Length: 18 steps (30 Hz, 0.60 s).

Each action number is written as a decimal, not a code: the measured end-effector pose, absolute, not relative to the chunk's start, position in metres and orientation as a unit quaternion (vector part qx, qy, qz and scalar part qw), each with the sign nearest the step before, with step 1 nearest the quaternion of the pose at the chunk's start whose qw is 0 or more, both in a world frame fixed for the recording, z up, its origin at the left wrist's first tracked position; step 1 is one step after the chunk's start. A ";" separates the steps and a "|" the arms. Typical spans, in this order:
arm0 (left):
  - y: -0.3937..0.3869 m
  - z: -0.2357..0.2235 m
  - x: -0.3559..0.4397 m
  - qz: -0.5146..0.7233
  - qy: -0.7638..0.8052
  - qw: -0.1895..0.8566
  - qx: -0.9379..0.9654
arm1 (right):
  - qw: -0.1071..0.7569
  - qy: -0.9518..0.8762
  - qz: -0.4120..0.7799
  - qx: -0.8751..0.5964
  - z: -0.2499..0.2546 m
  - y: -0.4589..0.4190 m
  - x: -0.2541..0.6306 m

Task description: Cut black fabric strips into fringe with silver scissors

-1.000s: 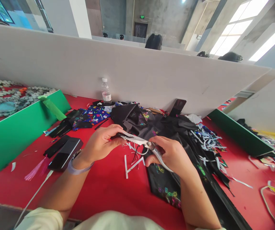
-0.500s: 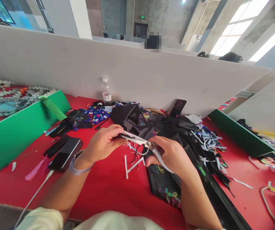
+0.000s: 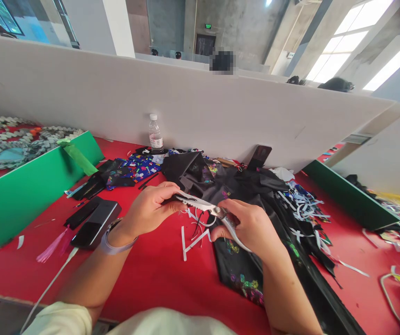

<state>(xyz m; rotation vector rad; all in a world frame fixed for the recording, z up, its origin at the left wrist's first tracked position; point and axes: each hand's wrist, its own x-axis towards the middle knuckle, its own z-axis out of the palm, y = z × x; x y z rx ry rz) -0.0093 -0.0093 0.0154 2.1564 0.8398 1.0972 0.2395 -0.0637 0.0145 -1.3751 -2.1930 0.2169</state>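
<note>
My right hand (image 3: 247, 223) is closed around the handles of a pair of scissors (image 3: 200, 203), whose silver blades point left. Pinched between the thumb and fingers of my left hand (image 3: 154, 209) is a small piece of black fabric (image 3: 172, 198), partly hidden by the fingers. The scissor blades lie along this piece, close to my left fingertips. Below them, white strips (image 3: 184, 244) and thin trimmings lie on the red table (image 3: 151, 288). A large black fabric with colourful shiny prints (image 3: 242, 279) spreads under and beyond my right hand.
A phone (image 3: 259, 157) leans against the white partition (image 3: 200, 107), and a water bottle (image 3: 156, 135) stands further left. A black power bank (image 3: 97, 225) with a white cable lies left. Green dividers (image 3: 39, 190) flank the space. Scraps (image 3: 303, 202) are heaped at right.
Almost nothing differs. Both hands and the scissors keep nearly the same place, and the view has shifted very slightly.
</note>
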 end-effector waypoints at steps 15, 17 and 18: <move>-0.006 0.012 -0.007 0.403 0.320 0.340 0.787 | 0.258 -0.806 0.108 -0.521 0.016 -0.061 0.240; -0.005 0.011 -0.006 0.399 0.314 0.344 0.790 | 0.254 -0.808 0.111 -0.520 0.017 -0.062 0.240; -0.005 0.011 -0.006 0.398 0.311 0.344 0.791 | 0.255 -0.808 0.114 -0.519 0.017 -0.062 0.240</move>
